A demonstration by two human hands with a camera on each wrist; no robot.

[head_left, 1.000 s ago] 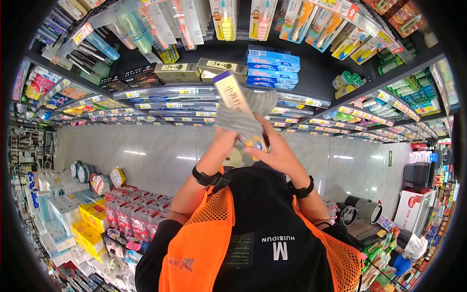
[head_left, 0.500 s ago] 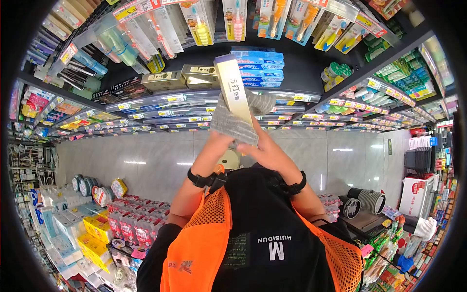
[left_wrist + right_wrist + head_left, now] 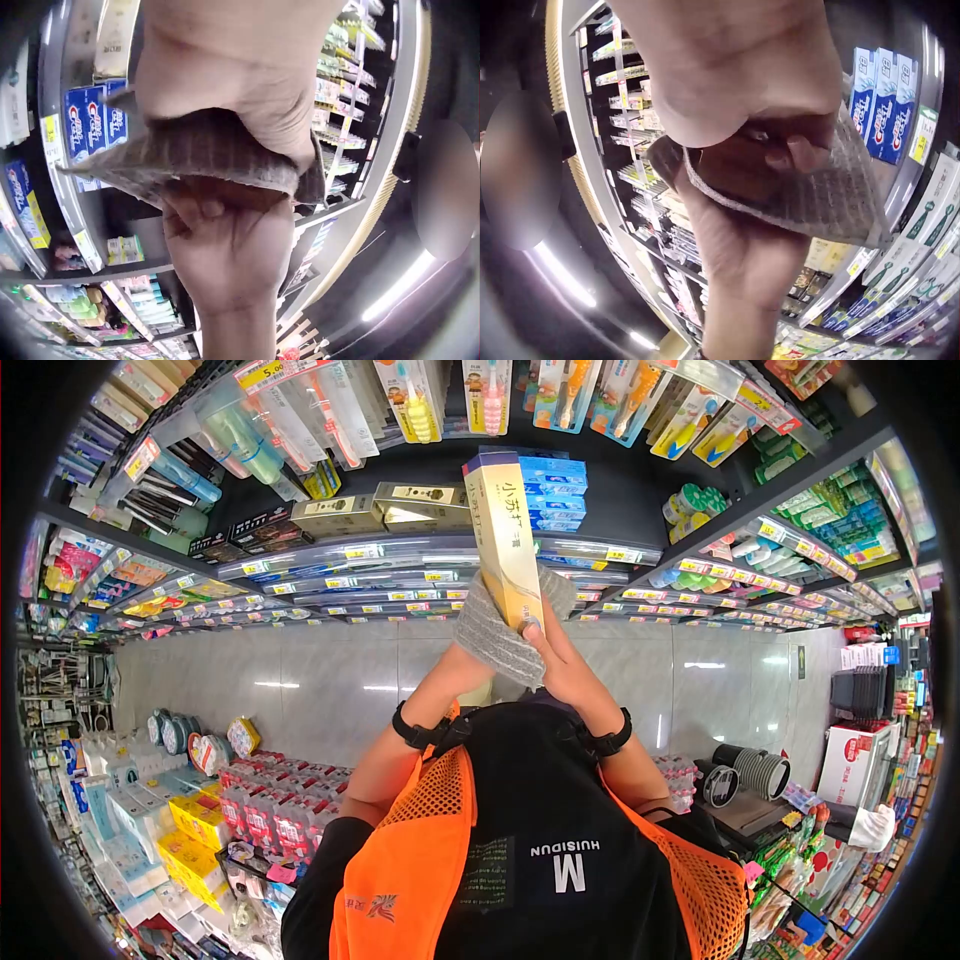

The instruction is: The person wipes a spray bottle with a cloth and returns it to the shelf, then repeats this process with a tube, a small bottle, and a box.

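Note:
A long cream-and-gold box (image 3: 500, 525) with a purple end stands out from both hands toward the shelf, a grey striped cloth (image 3: 493, 635) around its lower part. My left hand (image 3: 464, 667) grips the cloth from the left, its fingers mostly hidden. On the other side, my right hand (image 3: 572, 668) holds the box's lower end, thumb on its gold face, against the cloth. The left wrist view has the cloth (image 3: 225, 150) draped between the left hand (image 3: 232, 67) and the other palm. Curled fingers show by the cloth (image 3: 832, 206) in the right wrist view.
Ahead is a dark shelf (image 3: 620, 510) with blue toothpaste boxes (image 3: 555, 490), gold boxes (image 3: 338, 518) and round green-lidded tubs (image 3: 690, 505). Toothbrush packs (image 3: 487, 395) hang above. Stacked red-and-white packs (image 3: 265, 805) and yellow boxes (image 3: 190, 860) lie behind on the left.
The box has turned more upright and moved right in the head view, its gold lower face now showing beside the right thumb. Both hands have shifted slightly right with the cloth.

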